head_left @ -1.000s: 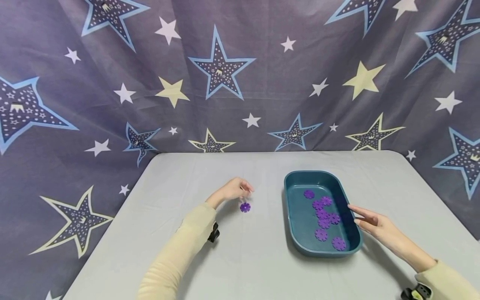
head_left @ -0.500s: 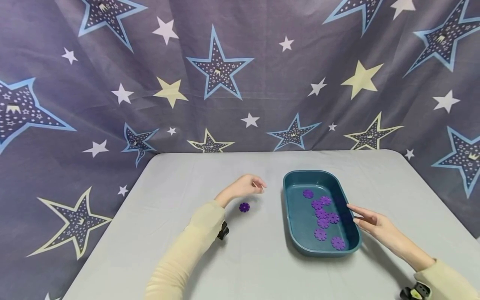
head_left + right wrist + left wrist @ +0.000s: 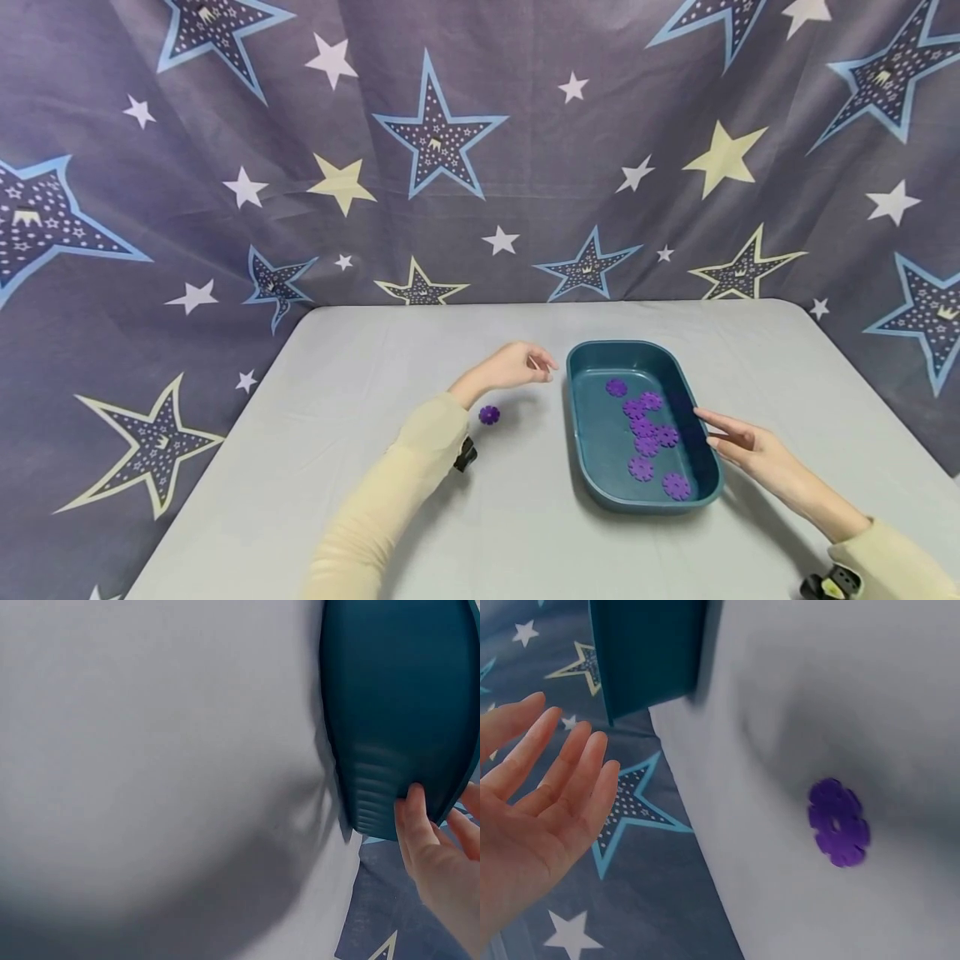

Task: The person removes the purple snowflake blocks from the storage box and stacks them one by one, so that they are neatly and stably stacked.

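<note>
Left hand (image 3: 512, 367): spread, empty; too low, I could bump teal oblong plastic tray (image 3: 600, 446)
Right hand (image 3: 761, 458): straight, touching tray; overpush may skid it left

tray (image 3: 600, 442): smooth plastic, faint sheen | purple discs (image 3: 677, 486): plastic | tabletop (image 3: 375, 367): matt | backdrop (image 3: 525, 179): matt, creased cloth

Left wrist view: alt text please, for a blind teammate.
An empty left hand, palm showing, is at left against starry cloth. A purple flower-shaped disc lies on the table at right, and a teal tray partly shows at top, apart from the hand.
</note>
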Available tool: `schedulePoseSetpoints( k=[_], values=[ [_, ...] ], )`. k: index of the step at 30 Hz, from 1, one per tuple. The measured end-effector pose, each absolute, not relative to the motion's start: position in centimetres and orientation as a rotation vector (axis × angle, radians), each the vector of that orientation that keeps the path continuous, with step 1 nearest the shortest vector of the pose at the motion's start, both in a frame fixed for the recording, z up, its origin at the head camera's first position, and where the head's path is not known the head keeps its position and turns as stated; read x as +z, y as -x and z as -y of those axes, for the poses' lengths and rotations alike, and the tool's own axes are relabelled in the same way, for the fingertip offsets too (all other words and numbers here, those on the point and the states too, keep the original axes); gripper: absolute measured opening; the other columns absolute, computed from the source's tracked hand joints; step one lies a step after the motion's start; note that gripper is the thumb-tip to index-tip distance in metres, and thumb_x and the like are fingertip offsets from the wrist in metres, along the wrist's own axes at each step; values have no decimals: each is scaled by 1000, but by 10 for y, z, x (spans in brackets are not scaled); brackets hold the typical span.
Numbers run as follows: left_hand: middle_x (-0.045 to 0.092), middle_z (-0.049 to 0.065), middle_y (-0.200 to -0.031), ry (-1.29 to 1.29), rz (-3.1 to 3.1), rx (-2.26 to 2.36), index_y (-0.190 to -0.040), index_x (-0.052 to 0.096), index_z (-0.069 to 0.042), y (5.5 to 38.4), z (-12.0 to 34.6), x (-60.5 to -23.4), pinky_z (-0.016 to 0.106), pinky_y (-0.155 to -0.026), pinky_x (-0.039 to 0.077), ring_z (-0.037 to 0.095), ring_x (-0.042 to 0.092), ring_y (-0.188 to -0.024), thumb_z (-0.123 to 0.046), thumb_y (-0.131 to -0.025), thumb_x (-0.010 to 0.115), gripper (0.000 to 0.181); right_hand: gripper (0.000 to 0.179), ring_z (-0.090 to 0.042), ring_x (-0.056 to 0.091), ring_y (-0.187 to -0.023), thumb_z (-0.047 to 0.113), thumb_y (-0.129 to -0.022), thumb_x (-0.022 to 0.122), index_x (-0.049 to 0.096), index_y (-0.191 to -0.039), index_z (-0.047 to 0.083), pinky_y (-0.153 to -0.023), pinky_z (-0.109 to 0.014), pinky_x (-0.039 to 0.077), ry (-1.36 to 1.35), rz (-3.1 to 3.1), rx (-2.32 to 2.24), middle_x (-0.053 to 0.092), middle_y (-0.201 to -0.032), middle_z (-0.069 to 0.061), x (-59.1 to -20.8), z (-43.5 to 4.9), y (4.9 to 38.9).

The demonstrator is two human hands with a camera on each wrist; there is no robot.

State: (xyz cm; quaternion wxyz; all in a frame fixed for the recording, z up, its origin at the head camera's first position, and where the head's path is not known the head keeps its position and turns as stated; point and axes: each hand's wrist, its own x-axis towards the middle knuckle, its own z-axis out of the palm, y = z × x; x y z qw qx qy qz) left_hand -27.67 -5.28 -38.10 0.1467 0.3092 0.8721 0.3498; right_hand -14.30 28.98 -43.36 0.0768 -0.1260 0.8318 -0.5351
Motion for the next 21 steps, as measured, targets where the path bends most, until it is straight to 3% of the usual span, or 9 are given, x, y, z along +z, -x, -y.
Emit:
schedulePoseSetpoints(
  k=[21],
  values=[
    [63,5,-86,-1020,-2471,900,-104,63,-1,275,6,-362,17,-67,45,12,57,-79,-11,-82,61,24,49,15,39,-103,19,-91,49,35,-132,-5,-78,-8,39,373,-2498,-1614,43,-117,26,-436,-290,144]
  ],
)
